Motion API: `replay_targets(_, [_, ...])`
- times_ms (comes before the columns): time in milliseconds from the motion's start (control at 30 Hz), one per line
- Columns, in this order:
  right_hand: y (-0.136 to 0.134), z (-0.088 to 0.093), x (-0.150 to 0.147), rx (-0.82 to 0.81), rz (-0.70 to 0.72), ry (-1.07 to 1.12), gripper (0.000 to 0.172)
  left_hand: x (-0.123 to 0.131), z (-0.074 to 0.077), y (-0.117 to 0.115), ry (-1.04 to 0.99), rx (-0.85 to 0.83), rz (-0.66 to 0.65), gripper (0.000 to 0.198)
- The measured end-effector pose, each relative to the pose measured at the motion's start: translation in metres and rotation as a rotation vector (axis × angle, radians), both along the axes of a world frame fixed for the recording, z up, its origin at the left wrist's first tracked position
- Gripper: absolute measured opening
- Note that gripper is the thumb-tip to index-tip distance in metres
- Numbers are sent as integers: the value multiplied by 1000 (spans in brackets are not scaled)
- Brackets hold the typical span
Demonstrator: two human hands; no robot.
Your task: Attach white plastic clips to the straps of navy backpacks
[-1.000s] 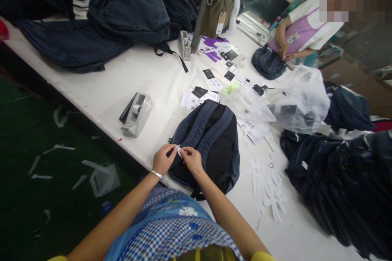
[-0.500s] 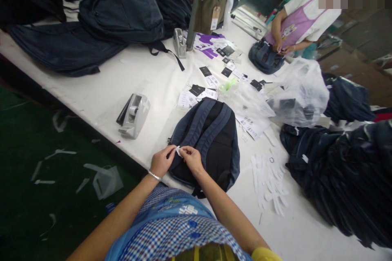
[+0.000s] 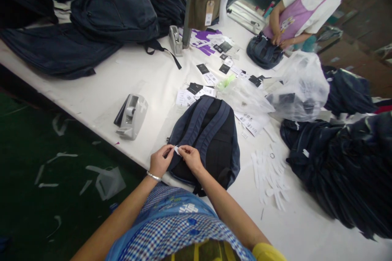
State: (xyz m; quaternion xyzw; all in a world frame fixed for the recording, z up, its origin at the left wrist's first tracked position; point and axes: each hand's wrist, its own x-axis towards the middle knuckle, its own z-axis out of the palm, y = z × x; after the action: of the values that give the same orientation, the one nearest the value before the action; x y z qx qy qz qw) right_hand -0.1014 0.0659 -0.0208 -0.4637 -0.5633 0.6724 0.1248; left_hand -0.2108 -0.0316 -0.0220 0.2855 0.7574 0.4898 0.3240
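A dark navy backpack (image 3: pixel 219 142) lies on the white table with its two shoulder straps facing up. Over its lower left part, my left hand (image 3: pixel 161 160) pinches a small white piece (image 3: pixel 177 150) between thumb and finger. From the other side, my right hand (image 3: pixel 190 157) grips the same white piece, so the fingertips of both hands nearly meet. What the white piece is stays too small to tell.
A grey tape dispenser (image 3: pixel 132 116) stands left of the backpack. Tags (image 3: pixel 196 88) and clear plastic bags (image 3: pixel 298 87) lie beyond it. Navy bags are piled left (image 3: pixel 114 10) and right (image 3: pixel 343 167). Across the table a person (image 3: pixel 289 20) handles another bag.
The view has shifted slightly, so the table items appear a little higher and further left. Both my hands keep their pinch on the white piece, almost unmoved.
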Motion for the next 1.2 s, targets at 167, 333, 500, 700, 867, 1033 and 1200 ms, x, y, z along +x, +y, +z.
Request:
replay_targets(167, [0,-3,0,18,-15,15,29,1,0,-2,42,13,-44,25])
replay_targets(333, [0,-8,2,57,23,35,26,-4,11,-3,133,16,-158,26])
replay_targets(500, [-2,-7,1,178,33,-3,25,-15,13,6,13,-84,-97,29])
replay_targets(700, [3,7,6,500,234,-161,22,-23,5,13,-141,-76,-149,30])
replay_targets(867, [12,17,8,867,483,-208,19,-22,8,12,-71,-86,-142,31])
replay_targets(1033, [22,10,13,1029,626,-140,18,-20,10,14,33,-65,-59,25])
replay_targets(1200, [23,4,22,1132,663,-117,23,-18,0,19,-319,-47,186,32])
